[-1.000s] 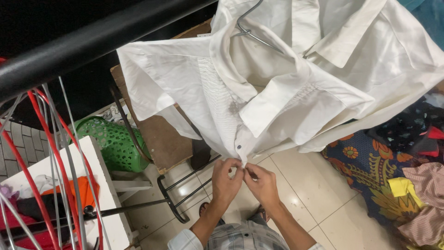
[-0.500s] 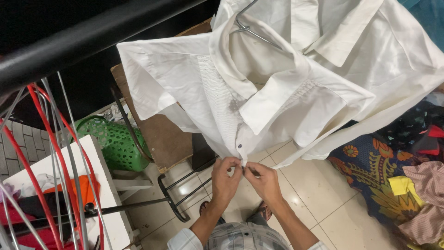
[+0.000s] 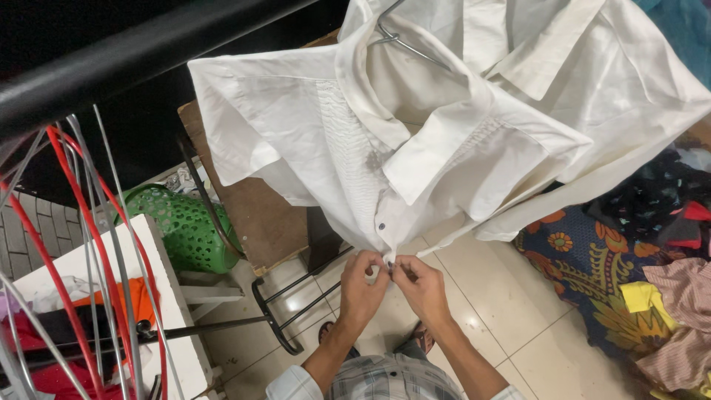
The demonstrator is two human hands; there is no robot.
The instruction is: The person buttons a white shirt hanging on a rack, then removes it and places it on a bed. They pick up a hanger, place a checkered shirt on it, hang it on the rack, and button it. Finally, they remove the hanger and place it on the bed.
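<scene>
Above tiled floor (image 3: 481, 296), hanging white shirt (image 3: 444, 148) (placket downward), both hands' fingers (image 3: 381, 268) pinching it.

This looks like the laundry corner of a home, or perhaps a small laundry or ironing shop; the pictures do not settle which. A white shirt (image 3: 444, 126) hangs on a wire hanger (image 3: 400, 41) from a thick black rail (image 3: 141, 59), and a bunch of bare red and grey wire hangers (image 3: 81, 252) hangs at the left. A green plastic laundry basket (image 3: 181, 226) stands on the pale tiled floor (image 3: 489, 296) beside a brown wooden board (image 3: 259, 222). Loose clothes of many colours lie heaped on a flowered cloth (image 3: 585, 274) at the right, and more garments fill a white shelf (image 3: 159, 296) at the left.
</scene>
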